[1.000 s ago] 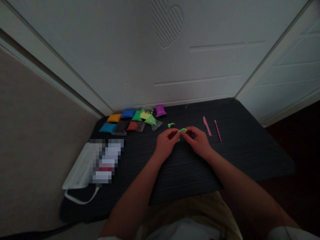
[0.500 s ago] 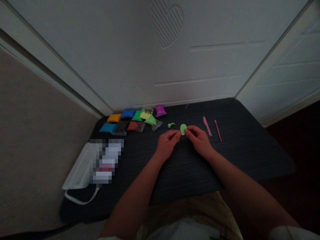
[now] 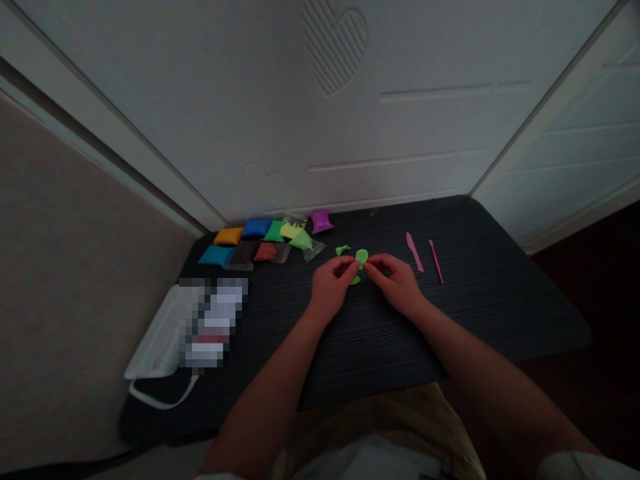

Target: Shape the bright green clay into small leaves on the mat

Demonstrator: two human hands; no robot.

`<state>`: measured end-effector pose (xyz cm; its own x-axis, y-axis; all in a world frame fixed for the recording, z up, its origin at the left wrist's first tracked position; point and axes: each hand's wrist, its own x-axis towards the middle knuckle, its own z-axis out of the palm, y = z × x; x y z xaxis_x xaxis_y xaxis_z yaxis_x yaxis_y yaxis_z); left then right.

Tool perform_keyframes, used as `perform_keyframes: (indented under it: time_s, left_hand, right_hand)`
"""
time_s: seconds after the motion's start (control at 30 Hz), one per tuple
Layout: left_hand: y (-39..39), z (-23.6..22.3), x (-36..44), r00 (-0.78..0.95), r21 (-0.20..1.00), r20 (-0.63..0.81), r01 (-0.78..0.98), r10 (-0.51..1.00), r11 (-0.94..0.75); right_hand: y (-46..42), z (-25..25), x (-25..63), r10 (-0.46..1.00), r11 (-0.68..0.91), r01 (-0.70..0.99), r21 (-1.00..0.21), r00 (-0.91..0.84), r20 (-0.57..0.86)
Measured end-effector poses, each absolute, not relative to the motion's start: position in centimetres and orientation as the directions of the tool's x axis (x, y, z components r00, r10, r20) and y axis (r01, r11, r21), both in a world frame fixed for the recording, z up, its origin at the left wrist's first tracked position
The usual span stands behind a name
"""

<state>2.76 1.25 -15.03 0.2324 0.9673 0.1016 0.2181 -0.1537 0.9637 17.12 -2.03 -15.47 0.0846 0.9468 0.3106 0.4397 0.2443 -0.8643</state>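
Note:
Both hands meet over the middle of the dark table, pinching one light green piece of modelling clay with a rounded flat top and a narrower lower end. My left hand closes thumb and fingers on its left side. My right hand grips its lower right edge between thumb and forefinger. Under the left fingertips a second flat green clay piece lies on the table, partly covered. Just beyond my left hand rests a small twisted green clay piece.
Clay packets in several colours, among them a purple packet and a teal packet, line the back left. To the right lie a pink plastic knife and a thin pink tool. A white face mask sits at left, beside a blurred-out item.
The held clay has shifted slightly left and its lower end now looks narrower. My right hand has moved a little left, and more of the clay piece beneath my left hand shows.

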Motion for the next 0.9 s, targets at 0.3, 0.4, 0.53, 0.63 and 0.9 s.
perform_keyframes:
  time_s: [0.3,0.4,0.53,0.63,0.9]
  left_hand:
    - [1.15,-15.21,2.8,0.289,0.915,0.173,0.307,0.941,-0.262]
    - [1.14,-15.23,2.8,0.304,0.907,0.176,0.32,0.936,-0.274]
    - [1.15,-15.38,2.77,0.305,0.918,0.192,0.28,0.933,-0.28]
    - [1.17,-15.48,2.8,0.311,0.933,0.179,0.249,0.933,-0.262]
    - [1.37,-15.5,3.02,0.324,0.999,0.049,0.007,0.945,-0.054]
  right_hand:
    - [-2.04,-15.52,17.25,0.949,0.237,0.423,-0.875,0.094,0.302]
    - [-2.03,-15.42,17.25,0.952,0.228,0.439,-0.869,0.088,0.294]
    - [-2.12,-15.21,17.18,0.946,0.249,0.486,-0.838,0.063,0.317]
    - [-2.25,-15.02,17.12,0.935,0.276,0.537,-0.798,0.042,0.351]
    - [-2.36,-14.86,17.18,0.91,0.319,0.56,-0.765,0.044,0.412]
